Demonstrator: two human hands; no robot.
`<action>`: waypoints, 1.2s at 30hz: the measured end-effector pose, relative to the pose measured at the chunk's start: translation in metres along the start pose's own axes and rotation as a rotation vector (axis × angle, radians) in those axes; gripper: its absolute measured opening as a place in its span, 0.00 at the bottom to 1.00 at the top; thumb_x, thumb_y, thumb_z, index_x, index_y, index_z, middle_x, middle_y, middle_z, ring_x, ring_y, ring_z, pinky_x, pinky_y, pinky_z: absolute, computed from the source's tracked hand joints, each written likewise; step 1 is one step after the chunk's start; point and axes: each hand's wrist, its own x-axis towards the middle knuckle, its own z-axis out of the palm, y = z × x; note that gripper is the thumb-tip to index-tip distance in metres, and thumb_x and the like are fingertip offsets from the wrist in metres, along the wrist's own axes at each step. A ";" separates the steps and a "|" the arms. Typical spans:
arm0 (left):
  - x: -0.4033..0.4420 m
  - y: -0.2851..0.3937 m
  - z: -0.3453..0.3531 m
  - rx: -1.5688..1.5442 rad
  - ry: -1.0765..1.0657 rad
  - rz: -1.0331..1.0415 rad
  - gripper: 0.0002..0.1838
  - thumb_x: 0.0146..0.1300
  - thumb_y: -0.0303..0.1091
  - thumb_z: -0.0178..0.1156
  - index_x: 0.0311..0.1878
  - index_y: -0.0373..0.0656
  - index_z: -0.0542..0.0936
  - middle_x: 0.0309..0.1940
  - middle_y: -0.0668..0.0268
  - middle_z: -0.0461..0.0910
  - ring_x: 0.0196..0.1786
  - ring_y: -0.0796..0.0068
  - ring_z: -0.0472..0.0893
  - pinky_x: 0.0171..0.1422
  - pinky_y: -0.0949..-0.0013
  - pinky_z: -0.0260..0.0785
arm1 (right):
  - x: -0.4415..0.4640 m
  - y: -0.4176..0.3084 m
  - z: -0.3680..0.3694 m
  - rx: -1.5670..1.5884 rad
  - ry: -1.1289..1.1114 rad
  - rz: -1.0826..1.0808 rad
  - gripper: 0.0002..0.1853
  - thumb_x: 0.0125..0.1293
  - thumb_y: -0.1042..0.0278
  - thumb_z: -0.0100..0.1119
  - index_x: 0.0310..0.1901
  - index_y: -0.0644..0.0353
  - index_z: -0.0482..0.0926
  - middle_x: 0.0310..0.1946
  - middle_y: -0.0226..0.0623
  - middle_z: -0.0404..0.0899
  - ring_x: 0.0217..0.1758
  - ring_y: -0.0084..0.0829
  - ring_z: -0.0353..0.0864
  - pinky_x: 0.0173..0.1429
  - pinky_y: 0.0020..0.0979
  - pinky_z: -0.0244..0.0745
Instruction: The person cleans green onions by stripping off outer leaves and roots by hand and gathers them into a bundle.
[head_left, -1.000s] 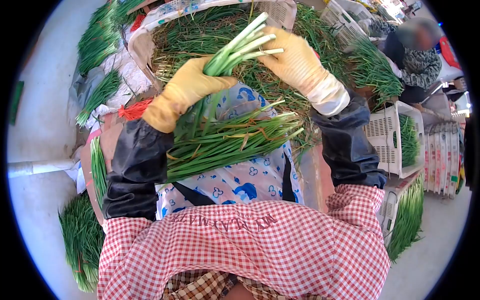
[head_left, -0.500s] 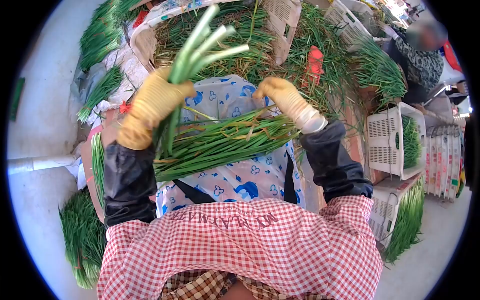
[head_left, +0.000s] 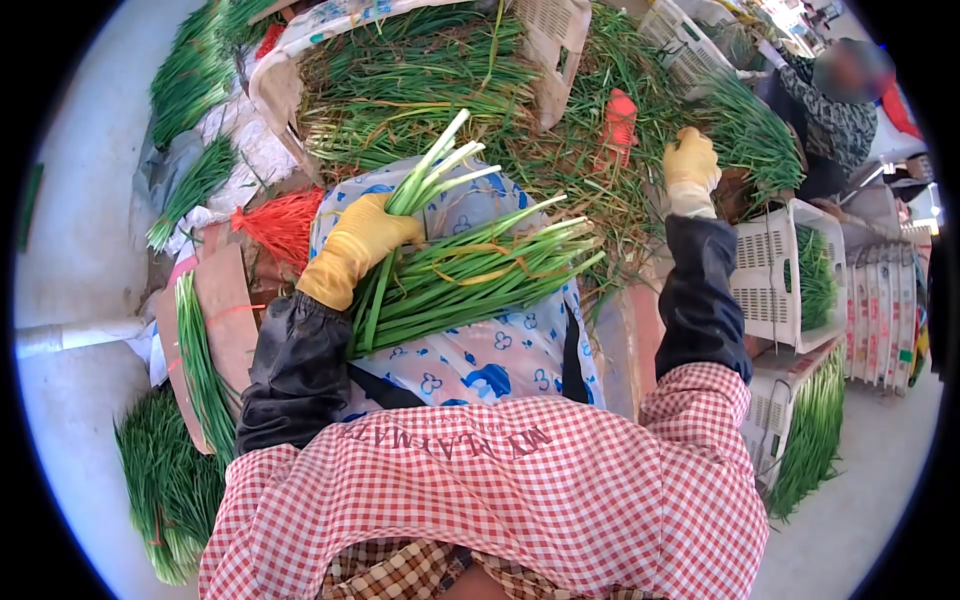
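My left hand [head_left: 365, 240], in a yellow glove, is wrapped round a small bunch of garlic chives [head_left: 435, 170], their white ends pointing up and away. More chives [head_left: 470, 280] lie across the blue-patterned plastic sheet [head_left: 490, 375] on my lap, beneath that hand. Out at the right, my right hand [head_left: 690, 165] is closed in its yellow glove above the heap of loose leaves [head_left: 570, 150]. Whatever its fingers hold, if anything, is hidden. An orange-red glove-like item [head_left: 619, 118] lies on the heap, just left of my right hand.
A white crate [head_left: 275, 85] full of chives stands ahead. To the right are a crate [head_left: 770, 270] and a stack of trays [head_left: 880, 320]. Red ties [head_left: 285, 225] and a cardboard piece [head_left: 225, 320] lie left. A person [head_left: 835, 120] works at the far right.
My right hand has swung out to the right and away from my lap, over the loose leaves. My left hand has lowered the held bunch toward the lap chives, uncovering the red ties.
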 end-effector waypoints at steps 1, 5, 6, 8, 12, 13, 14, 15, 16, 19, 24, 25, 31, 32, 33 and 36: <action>0.000 -0.001 -0.002 -0.007 0.023 0.011 0.18 0.44 0.34 0.68 0.39 0.34 0.83 0.27 0.59 0.83 0.28 0.68 0.81 0.34 0.66 0.72 | -0.009 -0.002 -0.002 0.032 -0.066 -0.146 0.15 0.62 0.57 0.58 0.47 0.55 0.80 0.43 0.40 0.84 0.47 0.44 0.83 0.54 0.41 0.75; 0.009 -0.009 -0.006 -0.026 0.025 0.031 0.19 0.44 0.33 0.68 0.39 0.33 0.82 0.28 0.57 0.83 0.27 0.68 0.80 0.33 0.66 0.72 | -0.071 -0.033 0.000 0.443 -0.509 -0.875 0.14 0.60 0.62 0.58 0.47 0.53 0.81 0.49 0.37 0.81 0.52 0.41 0.80 0.57 0.39 0.73; 0.008 -0.008 -0.007 -0.025 0.025 0.030 0.19 0.44 0.33 0.68 0.39 0.33 0.82 0.28 0.57 0.83 0.27 0.68 0.80 0.33 0.66 0.72 | -0.083 -0.043 0.000 0.439 -0.531 -1.068 0.12 0.61 0.66 0.58 0.46 0.54 0.81 0.50 0.37 0.81 0.52 0.42 0.79 0.56 0.39 0.73; 0.008 -0.006 -0.012 -0.020 -0.011 0.070 0.19 0.45 0.33 0.68 0.41 0.34 0.81 0.27 0.61 0.82 0.26 0.69 0.79 0.31 0.66 0.71 | -0.093 -0.063 -0.004 0.232 -0.518 -1.123 0.11 0.60 0.66 0.59 0.44 0.54 0.81 0.48 0.37 0.81 0.52 0.42 0.79 0.55 0.38 0.73; -0.011 0.005 -0.034 -0.163 0.009 0.079 0.07 0.55 0.30 0.62 0.36 0.39 0.83 0.30 0.65 0.83 0.27 0.76 0.79 0.32 0.72 0.70 | -0.089 -0.084 -0.034 0.248 -0.185 -1.153 0.05 0.59 0.67 0.59 0.36 0.55 0.80 0.43 0.36 0.81 0.48 0.42 0.78 0.52 0.38 0.74; -0.010 0.001 -0.040 -0.164 0.032 0.153 0.07 0.55 0.31 0.62 0.36 0.39 0.83 0.30 0.66 0.83 0.28 0.77 0.78 0.33 0.73 0.70 | -0.086 -0.090 -0.044 0.337 -0.105 -1.168 0.06 0.61 0.64 0.55 0.34 0.55 0.78 0.36 0.36 0.79 0.43 0.44 0.79 0.46 0.43 0.75; -0.008 -0.003 -0.047 -0.165 0.054 0.232 0.08 0.56 0.31 0.61 0.36 0.39 0.83 0.31 0.66 0.83 0.29 0.78 0.78 0.33 0.74 0.70 | -0.086 -0.093 -0.048 0.335 -0.098 -1.170 0.06 0.61 0.64 0.55 0.34 0.55 0.78 0.36 0.36 0.79 0.43 0.44 0.79 0.46 0.43 0.75; -0.008 -0.004 -0.052 -0.166 0.057 0.239 0.08 0.56 0.31 0.61 0.36 0.39 0.83 0.31 0.66 0.83 0.29 0.78 0.78 0.33 0.74 0.70 | -0.087 -0.097 -0.052 0.275 -0.180 -1.100 0.04 0.61 0.66 0.56 0.34 0.55 0.78 0.36 0.37 0.79 0.43 0.44 0.79 0.47 0.42 0.75; -0.010 -0.003 -0.056 -0.196 0.054 0.256 0.08 0.57 0.31 0.61 0.37 0.39 0.83 0.32 0.66 0.83 0.31 0.79 0.79 0.34 0.75 0.70 | -0.088 -0.099 -0.055 0.213 -0.261 -1.027 0.03 0.60 0.68 0.56 0.34 0.55 0.78 0.37 0.38 0.80 0.43 0.44 0.79 0.48 0.41 0.75; -0.015 0.001 -0.060 -0.244 0.049 0.296 0.08 0.57 0.32 0.61 0.38 0.39 0.83 0.32 0.66 0.84 0.33 0.80 0.79 0.35 0.75 0.70 | -0.097 -0.088 -0.032 0.084 -0.393 -1.216 0.07 0.57 0.66 0.58 0.37 0.52 0.80 0.36 0.36 0.80 0.45 0.42 0.79 0.50 0.41 0.74; -0.018 0.004 -0.057 -0.233 0.062 0.264 0.10 0.57 0.32 0.61 0.40 0.39 0.83 0.34 0.66 0.84 0.33 0.80 0.79 0.35 0.75 0.70 | -0.094 -0.084 0.001 0.047 -0.356 -1.287 0.08 0.58 0.60 0.58 0.36 0.49 0.82 0.35 0.35 0.80 0.43 0.41 0.80 0.48 0.42 0.75; -0.017 0.003 -0.060 -0.251 0.033 0.314 0.10 0.57 0.32 0.61 0.41 0.39 0.83 0.34 0.66 0.84 0.33 0.80 0.79 0.35 0.75 0.71 | -0.087 -0.086 -0.006 0.231 -0.299 -1.292 0.08 0.59 0.59 0.58 0.35 0.51 0.82 0.34 0.36 0.80 0.43 0.42 0.80 0.48 0.41 0.75; -0.025 0.039 -0.076 -0.413 -0.091 0.379 0.11 0.58 0.33 0.62 0.42 0.40 0.83 0.37 0.65 0.84 0.35 0.79 0.79 0.38 0.75 0.71 | -0.076 -0.136 -0.099 0.697 -0.560 -0.962 0.11 0.58 0.63 0.67 0.37 0.61 0.82 0.36 0.37 0.83 0.40 0.32 0.81 0.45 0.30 0.74; -0.026 0.048 -0.073 -0.443 -0.120 0.395 0.11 0.58 0.34 0.63 0.42 0.40 0.83 0.37 0.65 0.84 0.35 0.79 0.79 0.39 0.76 0.71 | -0.074 -0.144 -0.105 0.746 -0.655 -0.868 0.11 0.58 0.63 0.67 0.37 0.61 0.82 0.35 0.36 0.84 0.38 0.27 0.81 0.44 0.28 0.74; -0.026 0.056 -0.066 -0.484 -0.131 0.448 0.12 0.58 0.35 0.64 0.42 0.40 0.83 0.38 0.65 0.84 0.34 0.80 0.79 0.38 0.77 0.71 | -0.070 -0.151 -0.106 0.730 -0.682 -0.885 0.13 0.59 0.63 0.67 0.39 0.64 0.83 0.32 0.35 0.84 0.35 0.21 0.79 0.42 0.26 0.74; -0.013 0.072 -0.054 -0.379 -0.122 0.482 0.13 0.57 0.35 0.68 0.44 0.41 0.83 0.34 0.70 0.82 0.35 0.82 0.77 0.39 0.76 0.69 | -0.071 -0.174 -0.107 0.919 -0.870 -0.684 0.13 0.59 0.65 0.66 0.40 0.67 0.82 0.31 0.34 0.84 0.33 0.21 0.79 0.42 0.24 0.74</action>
